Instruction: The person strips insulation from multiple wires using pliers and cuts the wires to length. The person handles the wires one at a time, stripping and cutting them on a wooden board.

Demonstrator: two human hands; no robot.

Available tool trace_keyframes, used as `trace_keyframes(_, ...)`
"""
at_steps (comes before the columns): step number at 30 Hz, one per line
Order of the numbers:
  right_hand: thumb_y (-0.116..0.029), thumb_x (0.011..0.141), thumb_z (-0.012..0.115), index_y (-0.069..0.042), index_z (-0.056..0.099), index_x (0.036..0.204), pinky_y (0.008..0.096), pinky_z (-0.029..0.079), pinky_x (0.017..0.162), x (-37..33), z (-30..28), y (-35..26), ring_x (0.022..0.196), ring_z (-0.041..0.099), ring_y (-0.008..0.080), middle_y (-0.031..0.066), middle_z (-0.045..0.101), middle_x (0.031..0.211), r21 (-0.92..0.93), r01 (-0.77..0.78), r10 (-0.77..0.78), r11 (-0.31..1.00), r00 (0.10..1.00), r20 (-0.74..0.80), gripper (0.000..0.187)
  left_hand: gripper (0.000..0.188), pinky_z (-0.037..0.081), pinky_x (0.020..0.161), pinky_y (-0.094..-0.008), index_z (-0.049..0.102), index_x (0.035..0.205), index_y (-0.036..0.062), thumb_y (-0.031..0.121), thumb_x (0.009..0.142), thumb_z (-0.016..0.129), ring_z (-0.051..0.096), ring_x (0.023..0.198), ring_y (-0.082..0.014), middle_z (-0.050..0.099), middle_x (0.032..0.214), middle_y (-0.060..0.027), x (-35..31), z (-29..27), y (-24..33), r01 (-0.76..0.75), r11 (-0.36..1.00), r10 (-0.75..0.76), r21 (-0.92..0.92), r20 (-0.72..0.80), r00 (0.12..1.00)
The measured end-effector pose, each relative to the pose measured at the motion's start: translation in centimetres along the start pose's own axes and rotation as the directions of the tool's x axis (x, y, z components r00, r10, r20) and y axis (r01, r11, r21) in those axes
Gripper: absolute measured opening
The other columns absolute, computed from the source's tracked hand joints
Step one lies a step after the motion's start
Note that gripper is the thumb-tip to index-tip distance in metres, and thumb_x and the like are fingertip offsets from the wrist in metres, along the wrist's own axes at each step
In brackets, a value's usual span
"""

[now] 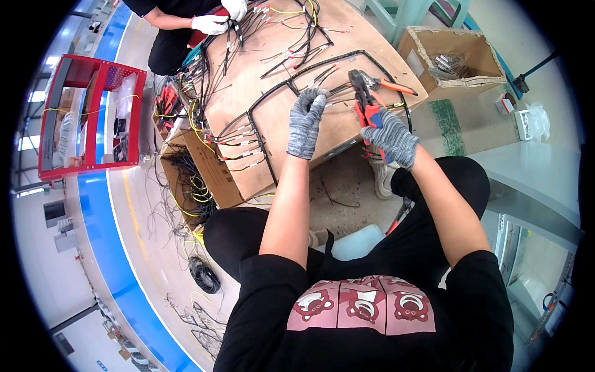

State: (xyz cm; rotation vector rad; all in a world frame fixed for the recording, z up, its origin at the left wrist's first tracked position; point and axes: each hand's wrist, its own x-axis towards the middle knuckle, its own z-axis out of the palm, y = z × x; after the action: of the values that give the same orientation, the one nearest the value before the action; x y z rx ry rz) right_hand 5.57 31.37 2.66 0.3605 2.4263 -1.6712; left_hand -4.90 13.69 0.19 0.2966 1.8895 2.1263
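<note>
In my right hand [390, 137], in a grey knitted glove, are crimping pliers [360, 88] with a dark metal head and red and blue handles. Their head points away from me over the board. My left hand [307, 124], gloved alike, pinches thin black wires [336, 94] that branch off a taped black wire harness [273, 92]. The exact wire between the fingertips is hard to make out. The harness lies on a brown wooden board [242, 99], its branch ends fanned out with white and red tips. Beside the pliers lies a second hand tool with orange handles [396, 87].
Across the board, a co-worker's white-gloved hands [211, 24] handle another wire bundle. A cardboard box [412, 46] of metal parts stands at the far right. Boxes of wires [214, 167] sit left of the board, a red rack [93, 115] farther left. A grey bench [527, 173] is at right.
</note>
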Motion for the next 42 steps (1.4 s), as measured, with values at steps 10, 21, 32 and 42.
trace_keyframes(10,-0.024,0.072,0.062,0.001,0.043,0.122,0.0322,0.045,0.078,0.6,1.1,-1.8,0.084,0.056,0.0245,0.0162,0.058,0.095,-0.091,-0.088,0.1,0.992,0.986,0.132,0.059,0.013,0.044,0.073,-0.0239,0.058,0.095,0.0002,0.011,0.087,0.058,0.051,0.076,-0.0087,0.059,0.084,-0.0035,0.4,0.6,-0.4,-0.011,0.995,0.007,0.096,0.04,0.999)
trace_keyframes(21,-0.017,0.074,0.063,-0.001,0.048,0.115,0.0295,0.045,0.076,-0.2,0.3,-3.2,0.082,0.052,0.0173,0.0092,0.057,0.091,-0.074,-0.128,0.137,0.989,0.982,0.129,0.046,0.015,0.047,0.073,-0.0257,0.058,0.096,-0.0002,0.012,0.086,0.059,0.056,0.076,-0.012,0.061,0.085,-0.0071,0.9,1.2,-0.8,-0.158,0.921,0.127,0.356,0.109,0.986)
trace_keyframes(32,-0.025,0.073,0.06,0.003,0.049,0.114,0.0391,0.044,0.083,0.6,0.9,-1.9,0.096,0.055,0.0378,0.0252,0.057,0.099,-0.406,-0.061,0.07,0.912,0.998,0.007,0.051,0.013,0.047,0.068,-0.0355,0.06,0.088,0.0021,0.014,0.083,0.059,0.06,0.075,-0.0297,0.062,0.081,-0.0156,0.9,1.3,-0.1,-0.288,0.701,0.283,0.653,0.116,0.952)
trace_keyframes(42,-0.016,0.07,0.054,0.003,0.047,0.106,0.0425,0.045,0.077,1.4,1.5,-1.4,0.09,0.054,0.0433,0.0301,0.055,0.091,-0.481,-0.049,0.036,0.875,0.999,-0.038,0.041,0.015,0.045,0.07,-0.0426,0.057,0.087,0.0024,0.016,0.082,0.059,0.057,0.079,-0.0351,0.059,0.083,-0.0165,1.2,1.8,-0.5,-0.305,0.639,0.301,0.706,0.135,0.944)
